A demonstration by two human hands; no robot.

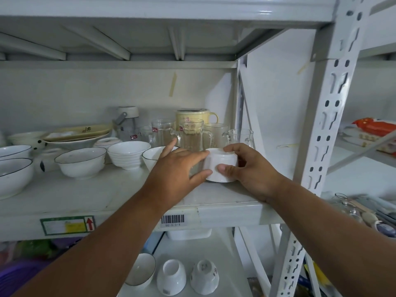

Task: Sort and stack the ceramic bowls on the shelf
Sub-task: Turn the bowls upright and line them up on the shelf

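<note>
Glass mugs (194, 133) stand behind the bowls (128, 154) on the shelf (64, 194).

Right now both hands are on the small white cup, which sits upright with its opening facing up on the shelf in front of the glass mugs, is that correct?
Not quite. In the head view the small white cup is upside down, base up, on the shelf. The left hand and right hand do hold it, in front of the glass mugs.

Glass mugs (194, 133): standing upright in a row at the back right of the middle level.
Yellow mug (196, 116): sitting behind the glass mugs, handle pointing right.
Jar (126, 121): standing left of the glass mugs, clasp hanging at its side.
Barcode label (172, 219): sticking to the front edge.
Red packet (377, 126): lying on the neighbouring rack, right.
</note>
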